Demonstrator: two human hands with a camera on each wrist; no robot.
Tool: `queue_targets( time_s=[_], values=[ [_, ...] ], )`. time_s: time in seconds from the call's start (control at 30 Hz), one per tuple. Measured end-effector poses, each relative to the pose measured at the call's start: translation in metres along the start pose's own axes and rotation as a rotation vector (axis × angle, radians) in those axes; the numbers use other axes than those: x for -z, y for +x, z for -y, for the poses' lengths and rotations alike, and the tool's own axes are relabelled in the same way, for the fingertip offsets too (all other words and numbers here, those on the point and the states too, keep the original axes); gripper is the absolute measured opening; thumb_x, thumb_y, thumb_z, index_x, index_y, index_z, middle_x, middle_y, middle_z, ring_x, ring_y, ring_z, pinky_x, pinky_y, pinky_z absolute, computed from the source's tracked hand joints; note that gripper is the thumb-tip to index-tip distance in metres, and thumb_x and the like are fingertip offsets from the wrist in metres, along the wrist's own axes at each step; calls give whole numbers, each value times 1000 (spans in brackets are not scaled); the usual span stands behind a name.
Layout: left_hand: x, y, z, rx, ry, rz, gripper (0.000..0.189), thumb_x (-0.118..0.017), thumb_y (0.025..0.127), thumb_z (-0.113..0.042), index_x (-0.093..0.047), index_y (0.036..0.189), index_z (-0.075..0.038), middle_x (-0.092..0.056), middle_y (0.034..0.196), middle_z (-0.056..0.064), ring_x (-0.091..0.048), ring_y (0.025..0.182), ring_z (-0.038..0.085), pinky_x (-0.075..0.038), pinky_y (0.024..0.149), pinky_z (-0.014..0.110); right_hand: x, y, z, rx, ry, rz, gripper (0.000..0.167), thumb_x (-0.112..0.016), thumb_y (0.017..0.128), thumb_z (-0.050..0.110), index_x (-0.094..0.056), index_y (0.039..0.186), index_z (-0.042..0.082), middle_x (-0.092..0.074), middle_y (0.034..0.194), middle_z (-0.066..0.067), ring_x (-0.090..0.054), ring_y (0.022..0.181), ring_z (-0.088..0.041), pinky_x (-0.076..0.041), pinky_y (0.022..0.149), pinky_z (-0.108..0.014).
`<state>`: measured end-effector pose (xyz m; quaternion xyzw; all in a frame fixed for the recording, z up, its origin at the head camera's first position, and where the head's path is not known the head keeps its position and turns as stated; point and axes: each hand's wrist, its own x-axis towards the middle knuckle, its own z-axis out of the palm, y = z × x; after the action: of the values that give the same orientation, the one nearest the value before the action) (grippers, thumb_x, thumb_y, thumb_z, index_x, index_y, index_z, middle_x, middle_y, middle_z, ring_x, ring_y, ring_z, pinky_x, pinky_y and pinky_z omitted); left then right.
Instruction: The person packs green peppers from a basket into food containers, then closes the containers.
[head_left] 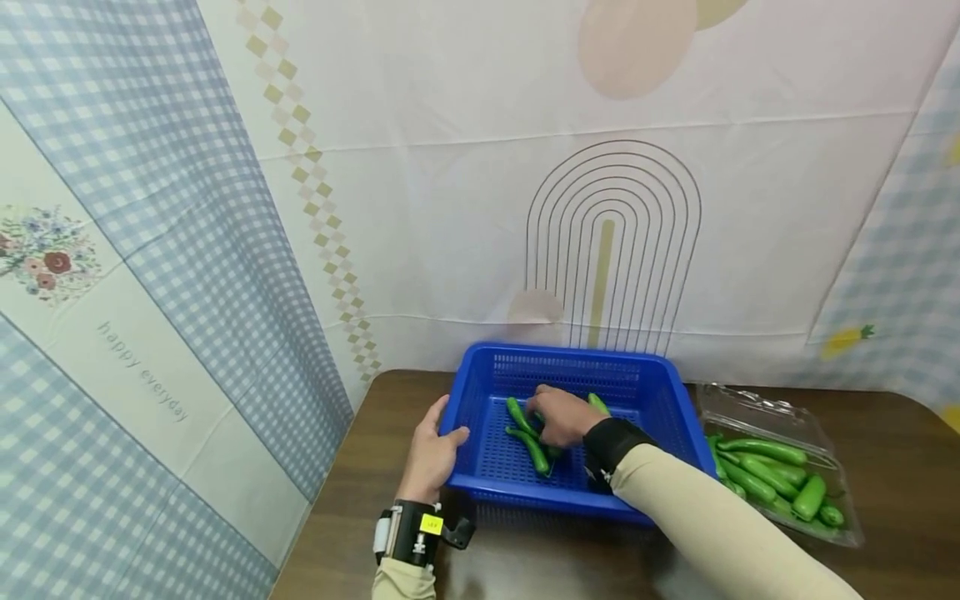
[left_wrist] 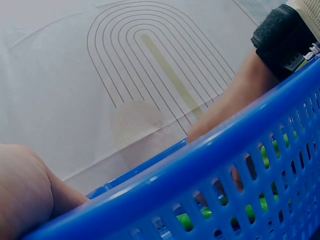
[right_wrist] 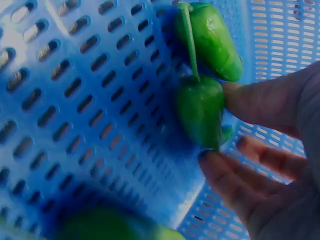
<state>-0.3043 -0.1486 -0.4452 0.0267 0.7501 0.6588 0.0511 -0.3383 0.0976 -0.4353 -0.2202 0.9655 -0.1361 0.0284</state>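
A blue plastic basket [head_left: 558,495] with slotted walls stands on the table. My left hand [head_left: 431,454] grips its left rim, thumb over the top edge and fingers along the outside; the same rim fills much of the left wrist view. Inside the basket, my right hand [head_left: 564,415] reaches down among green peppers. In the right wrist view, its thumb and fingertips pinch a green pepper [right_wrist: 200,110] by the sides. Another pepper [right_wrist: 215,42] lies beside it, and a blurred one [right_wrist: 100,225] is at the bottom edge. Two peppers show left of the hand, including one curved pepper [head_left: 531,450].
An opened clear plastic box [head_left: 851,525] with several green peppers [head_left: 761,475] stands right of the basket, its lid [head_left: 757,417] tilted back. Under everything is a brown wooden table [head_left: 352,500]. Patterned cloth [head_left: 450,233] hangs behind and at the left.
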Motion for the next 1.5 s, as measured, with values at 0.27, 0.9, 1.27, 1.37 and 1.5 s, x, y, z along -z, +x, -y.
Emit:
queue_targets(
  time_s=[0.27, 0.9, 1.27, 1.37, 1.5],
  values=[
    [0, 0, -2, -13, -2, -3, 65, -56, 102, -7, -33, 162, -7, -43, 160, 28, -50, 141, 48, -43, 112, 67, 9, -8, 21, -306, -20, 158, 52, -78, 90, 49, -66, 111, 3, -71, 103, -14, -68, 95, -29, -55, 88, -48],
    [-1, 2, -2, -34, -13, -3, 66, -57, 100, -4, -34, 162, -5, -42, 161, 28, -49, 141, 47, -41, 114, 65, 34, -30, 8, -465, 23, 266, 26, -84, 79, 17, -62, 92, 12, -64, 85, -9, -68, 57, -21, -53, 42, -28],
    [-1, 2, -3, -30, -7, 9, 66, -56, 101, -5, -33, 162, -6, -42, 161, 28, -50, 141, 48, -42, 113, 65, 78, -46, 12, -395, 68, 271, 32, -77, 82, 7, -49, 70, 17, -44, 63, 3, -68, 53, -22, -60, 54, -36],
    [-2, 1, -3, -30, -8, 10, 66, -56, 101, -5, -33, 162, -6, -42, 161, 29, -50, 141, 48, -42, 113, 65, 89, -52, 11, -367, 69, 266, 44, -75, 83, 5, -40, 60, 21, -30, 54, 8, -65, 49, -21, -60, 56, -36],
    [-1, 1, -1, -24, -10, 10, 66, -56, 101, -5, -33, 162, -7, -43, 160, 29, -50, 140, 48, -43, 113, 65, 105, -61, 9, -343, 70, 267, 51, -74, 84, 7, -38, 53, 24, -26, 47, 9, -62, 46, -18, -61, 57, -37]
  ],
)
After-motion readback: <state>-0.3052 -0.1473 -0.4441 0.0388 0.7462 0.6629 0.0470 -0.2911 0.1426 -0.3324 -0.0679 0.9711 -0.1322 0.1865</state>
